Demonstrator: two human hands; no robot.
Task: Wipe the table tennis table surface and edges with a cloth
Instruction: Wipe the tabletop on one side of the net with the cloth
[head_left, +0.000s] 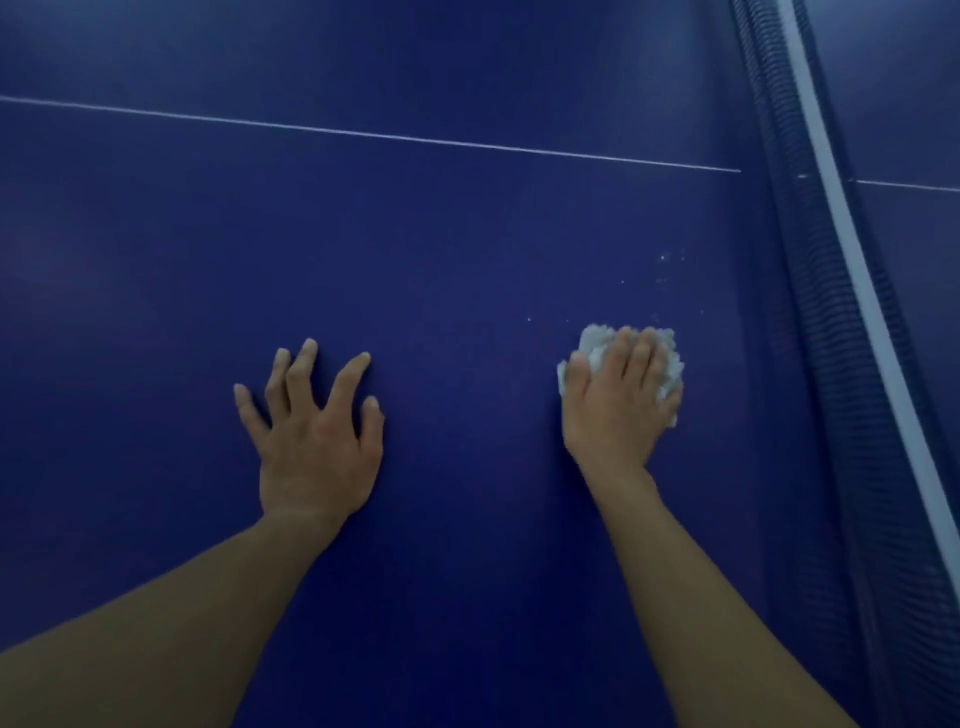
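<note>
The blue table tennis table (441, 249) fills the view. My right hand (615, 405) lies on a crumpled white cloth (670, 364) and presses it onto the surface, fingers over its top, a short way left of the net. My left hand (317, 436) rests flat on the table further left, fingers spread and holding nothing. Small white specks (662, 260) dot the surface just beyond the cloth.
The dark net (831, 322) with its white top band (852, 249) runs down the right side. A thin white centre line (363, 134) crosses the table beyond both hands. The other table half (914, 130) shows past the net.
</note>
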